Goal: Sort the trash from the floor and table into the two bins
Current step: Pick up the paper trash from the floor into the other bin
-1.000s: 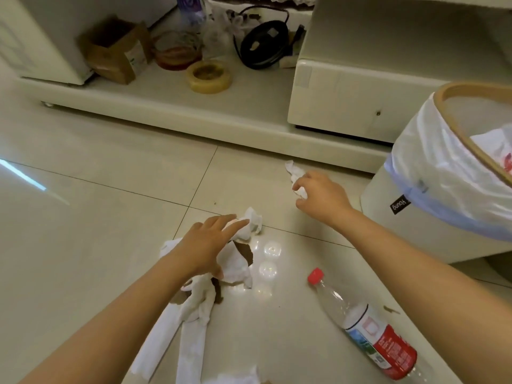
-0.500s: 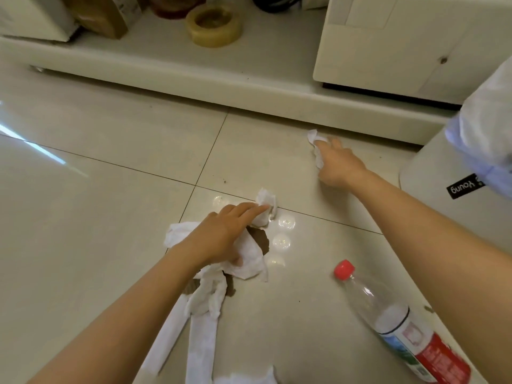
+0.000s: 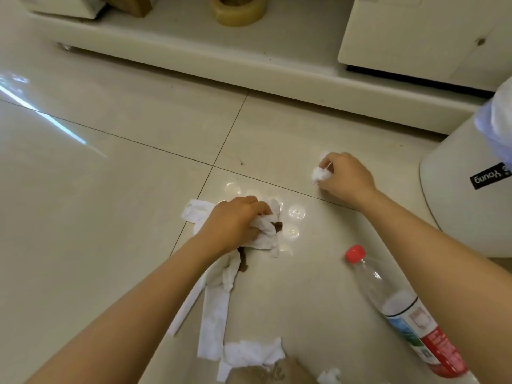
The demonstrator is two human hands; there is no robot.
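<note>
Right, mid-pickup on the floor, both hands busy w/ tissue. Left hand (image 3: pixel 235 223) has its fingers curled into the crumpled white tissue pile (image 3: pixel 266 234), bunching it; that pile trails toward the person as long strips (image 3: pixel 213 322), and brown bits (image 3: pixel 243 261) show among the folds, can't tell what they are. Right hand (image 3: pixel 346 178) is closed round a small tissue wad (image 3: pixel 318 176), held at or just off the tiled floor (image 3: pixel 110 217), can't tell which. Plastic bottle (image 3: pixel 401 314) w/ red cap lies on its side near the right forearm, untouched. More tissue scraps (image 3: pixel 249 353) sit at the bottom edge. One bin (image 3: pixel 465 203), white w/ a liner, stands just right of the right hand; its opening is out of view, and the 2nd bin isn't visible. Judging by this, the step is gathering paper waste; lots left, incl. bottle & scraps. Next move prob. calls for lifting both handfuls w/o shedding the loose strips or the brown bits, then carrying to the bin meant for paper. Left grip covers only part of the pile, so a 2nd scoop looks likely. Bottle likely belongs in the other bin.
</note>
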